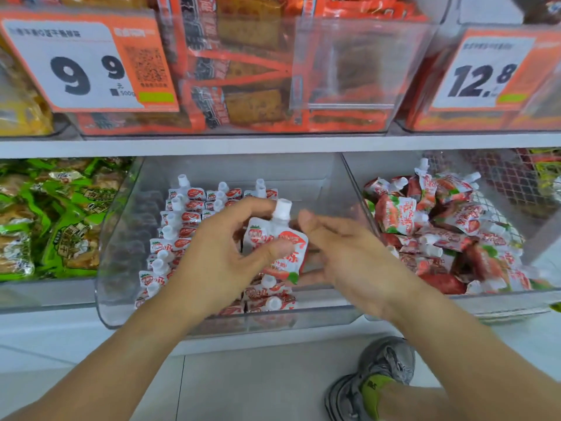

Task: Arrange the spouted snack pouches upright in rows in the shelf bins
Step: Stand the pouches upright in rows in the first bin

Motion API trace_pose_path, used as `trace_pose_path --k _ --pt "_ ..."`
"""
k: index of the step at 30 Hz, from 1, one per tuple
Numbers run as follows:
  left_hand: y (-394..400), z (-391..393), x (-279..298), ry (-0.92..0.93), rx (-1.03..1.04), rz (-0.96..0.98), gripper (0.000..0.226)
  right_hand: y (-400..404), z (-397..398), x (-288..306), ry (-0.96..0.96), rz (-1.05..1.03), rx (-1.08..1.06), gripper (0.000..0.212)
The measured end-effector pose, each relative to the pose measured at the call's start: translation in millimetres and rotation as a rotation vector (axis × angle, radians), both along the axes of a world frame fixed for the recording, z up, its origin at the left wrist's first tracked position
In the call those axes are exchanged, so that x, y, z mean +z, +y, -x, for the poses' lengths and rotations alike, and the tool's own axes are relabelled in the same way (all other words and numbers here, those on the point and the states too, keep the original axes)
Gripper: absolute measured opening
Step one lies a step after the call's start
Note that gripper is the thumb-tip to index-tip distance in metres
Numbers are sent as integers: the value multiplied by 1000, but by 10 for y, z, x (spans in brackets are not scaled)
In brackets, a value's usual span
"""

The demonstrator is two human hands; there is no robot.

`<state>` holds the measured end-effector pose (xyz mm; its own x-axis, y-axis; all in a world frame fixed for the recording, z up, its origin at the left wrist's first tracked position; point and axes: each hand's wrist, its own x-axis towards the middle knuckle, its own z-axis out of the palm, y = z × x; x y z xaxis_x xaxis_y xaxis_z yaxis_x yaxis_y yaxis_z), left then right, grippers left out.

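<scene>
My left hand grips a white and red spouted snack pouch upright, white cap on top, over the middle clear shelf bin. Rows of upright pouches fill that bin's left and middle parts; its right part shows bare plastic. My right hand hovers just right of the held pouch, fingers apart and slightly blurred; whether it touches the pouch is unclear. A loose pile of the same pouches lies jumbled in the right bin.
Green snack packets fill the left bin. The upper shelf holds orange packets behind clear fronts with price tags 9.9 and 12.8. A grey shoe stands on the tiled floor below.
</scene>
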<state>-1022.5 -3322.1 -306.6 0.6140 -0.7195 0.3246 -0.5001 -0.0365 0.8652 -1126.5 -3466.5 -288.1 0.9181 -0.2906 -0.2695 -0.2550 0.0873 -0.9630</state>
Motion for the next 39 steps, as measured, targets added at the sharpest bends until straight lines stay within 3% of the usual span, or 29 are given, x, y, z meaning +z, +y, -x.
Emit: trace_pose_path --k 2,5,7,10,14,17,25,33,37,39 --pt "-16 -51 -21 -41 12 -42 37 38 32 -11 -35 22 0 47" --pt "-70 -109 -28 -147 56 -33 28 41 74 -42 -118 263 141 27" --pt "-107 -149 -4 -164 64 4 21 28 74 -89 -159 259 175 42" --pt "-149 -246 17 -239 22 -30 23 -66 -7 -163 -192 352 29 42" --pt "-245 -557 -89 -332 105 -256 42 -282 -319 -275 -108 788 -351 44" --pt "-324 -794 -225 -458 196 -411 40 -415 -716 -333 9 963 -328 43" --pt "-579 -950 -335 -306 64 -666 63 -632 -1356 -531 144 1101 -376 27" --pt "-605 -998 -293 -287 54 -615 54 -716 -1416 -700 -6 984 -545 31" --pt "-507 -903 -304 -370 16 -587 46 -706 -1537 -753 15 1013 -378 28" --pt "-461 -878 -318 -403 10 -571 39 -658 -1529 -759 49 889 -256 31"
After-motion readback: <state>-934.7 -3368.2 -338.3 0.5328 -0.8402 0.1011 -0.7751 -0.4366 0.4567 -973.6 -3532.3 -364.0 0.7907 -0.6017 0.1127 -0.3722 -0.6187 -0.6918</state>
